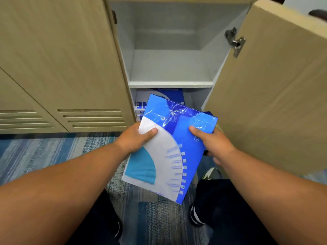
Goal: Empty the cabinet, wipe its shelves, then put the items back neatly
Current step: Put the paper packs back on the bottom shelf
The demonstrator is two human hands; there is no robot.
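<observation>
Both forearms extended forward. Left hand (137, 137) grips left edge of blue-and-white wrapped paper ream (169, 149), thumb on top; right hand (215, 143) grips its right edge. Ream held tilted before open beige wooden cabinet (169, 68), below grey shelf (170, 84).

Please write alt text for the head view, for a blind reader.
Two hands hold a blue and white wrapped pack of paper before an open cabinet, the left hand on its white part, the right hand on its blue part. A second pack lies in the lower compartment, under a grey shelf.
</observation>
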